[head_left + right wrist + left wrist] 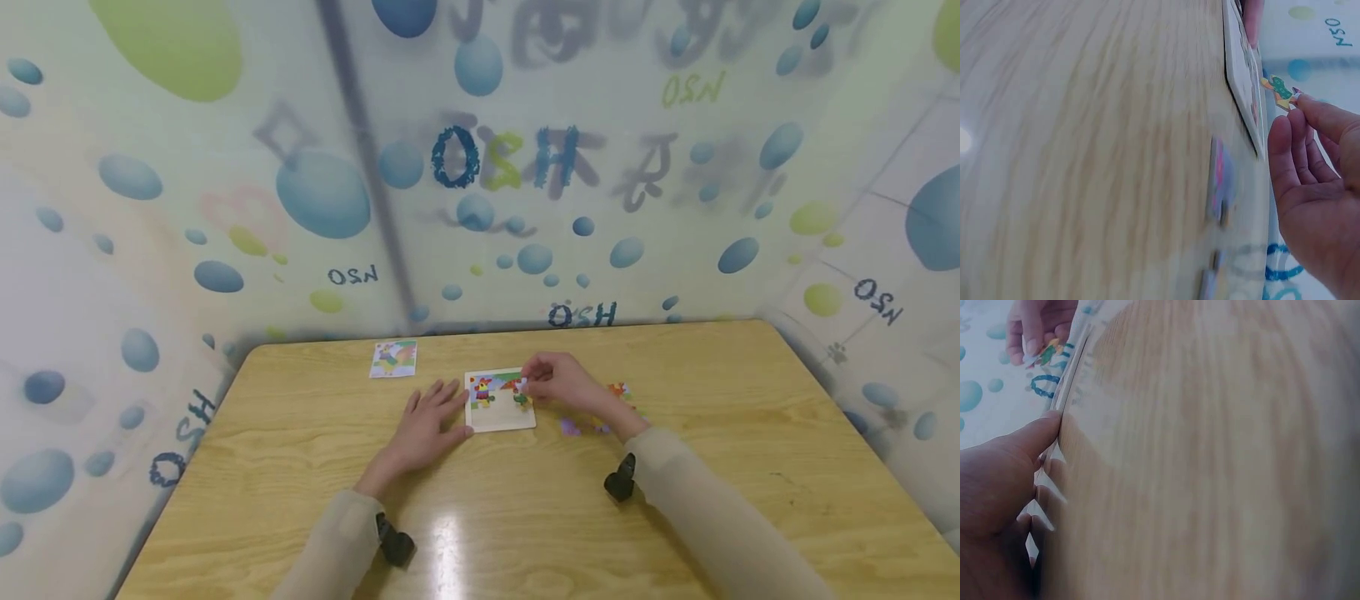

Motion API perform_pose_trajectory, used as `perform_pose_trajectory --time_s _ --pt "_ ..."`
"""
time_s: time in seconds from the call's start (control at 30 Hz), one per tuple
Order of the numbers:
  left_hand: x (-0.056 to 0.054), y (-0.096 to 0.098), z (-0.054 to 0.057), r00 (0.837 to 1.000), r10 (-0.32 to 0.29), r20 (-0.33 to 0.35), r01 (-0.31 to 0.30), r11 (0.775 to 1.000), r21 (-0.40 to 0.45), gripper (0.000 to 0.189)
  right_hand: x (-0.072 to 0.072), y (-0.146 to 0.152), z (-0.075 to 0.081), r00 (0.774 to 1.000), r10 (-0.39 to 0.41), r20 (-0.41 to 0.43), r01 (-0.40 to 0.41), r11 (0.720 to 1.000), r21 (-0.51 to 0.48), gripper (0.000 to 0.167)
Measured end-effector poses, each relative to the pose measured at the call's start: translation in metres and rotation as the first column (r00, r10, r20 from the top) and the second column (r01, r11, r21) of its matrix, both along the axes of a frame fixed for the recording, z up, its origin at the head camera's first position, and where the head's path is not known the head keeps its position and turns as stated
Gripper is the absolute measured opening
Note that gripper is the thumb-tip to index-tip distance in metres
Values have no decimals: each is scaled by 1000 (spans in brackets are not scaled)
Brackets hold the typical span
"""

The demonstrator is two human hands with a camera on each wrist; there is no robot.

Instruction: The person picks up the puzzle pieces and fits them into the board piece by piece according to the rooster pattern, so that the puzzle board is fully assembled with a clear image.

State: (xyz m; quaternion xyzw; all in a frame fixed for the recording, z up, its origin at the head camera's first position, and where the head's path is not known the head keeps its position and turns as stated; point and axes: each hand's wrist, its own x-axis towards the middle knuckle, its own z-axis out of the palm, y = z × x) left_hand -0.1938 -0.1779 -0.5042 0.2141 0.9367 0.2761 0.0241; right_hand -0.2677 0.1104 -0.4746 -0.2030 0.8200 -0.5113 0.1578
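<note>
The right hand (562,383) is at the right side of the puzzle tray (498,422), holding a jigsaw piece (1282,89) apart from the tray's surface. The piece projects from the fingertips toward the tray, tilted; its exact long axis is hard to tell. Inside the tray, placed pieces (482,388) take up the far part, while the near part is bare. The right grip is narrow, thumb and fingertips pinching the piece by its edge. The left hand (427,429) rests palm down on the bench (517,517), fingers spread, thumb at the tray's near-left corner. Loose pieces (570,427) lie beside the right forearm, partly hidden.
</note>
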Motion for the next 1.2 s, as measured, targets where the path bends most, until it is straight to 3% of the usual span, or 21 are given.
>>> perform_pose_trajectory --time_s 0.47,0.9,1.2 --pt "1 1 4 1000 3 16 -3 1000 -7 67 -3 -30 -6 999 33 -19 -34 999 -13 14" --pt "1 1 10 999 22 41 -20 999 -46 65 -3 -47 -8 999 -3 -45 7 996 92 12" --pt "0 1 4 1000 10 27 -10 1000 -17 67 -2 -49 -11 997 -48 -66 59 983 172 11"
